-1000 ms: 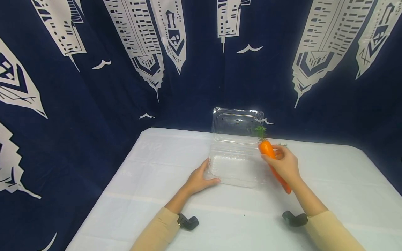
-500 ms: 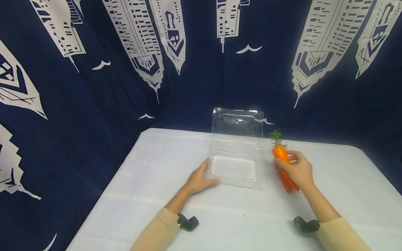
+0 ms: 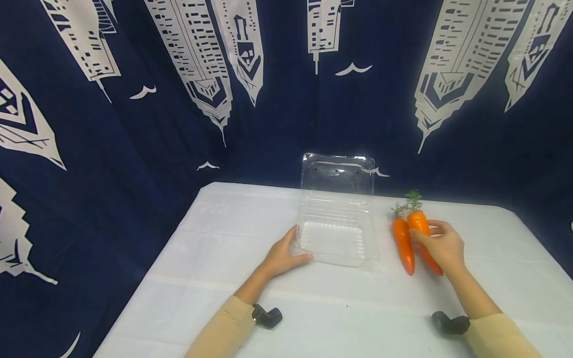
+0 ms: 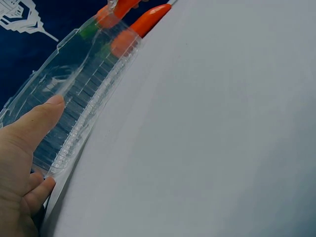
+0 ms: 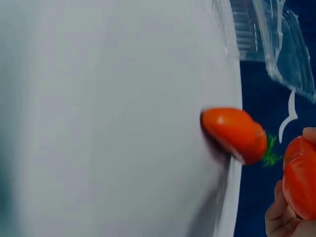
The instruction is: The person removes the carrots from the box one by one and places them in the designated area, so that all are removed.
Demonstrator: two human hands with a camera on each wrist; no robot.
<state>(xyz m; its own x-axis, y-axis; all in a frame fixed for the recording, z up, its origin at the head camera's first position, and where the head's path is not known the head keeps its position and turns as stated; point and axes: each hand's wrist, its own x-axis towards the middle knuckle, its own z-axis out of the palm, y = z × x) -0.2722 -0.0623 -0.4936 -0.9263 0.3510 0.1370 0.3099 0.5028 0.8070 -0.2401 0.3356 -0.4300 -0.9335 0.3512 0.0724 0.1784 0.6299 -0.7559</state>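
Note:
An opened clear plastic clamshell container [image 3: 335, 260] stands on the table, its lid [image 3: 336, 171] tilted up at the back. My left hand [image 3: 279, 256] holds the container's front left corner, and in the left wrist view the thumb [image 4: 42, 118] lies against its wall. To the right, my right hand [image 3: 447, 248] grips an orange carrot [image 3: 418, 223] with green leaves, thumb on one side and fingers on the other. A second carrot [image 3: 404, 244] lies just left of it on the table. In the right wrist view the held carrot [image 5: 301, 180] is partly cut off by the frame.
White cloth covers the table [image 3: 385, 313]. A dark blue curtain [image 3: 277, 129] with white building prints hangs behind the far edge. Dark wrist cameras [image 3: 267, 316] sit at both sleeves.
My right hand has moved right with its carrot, from beside the container to past the other carrot, which now shows fully. The left hand and container have not moved.

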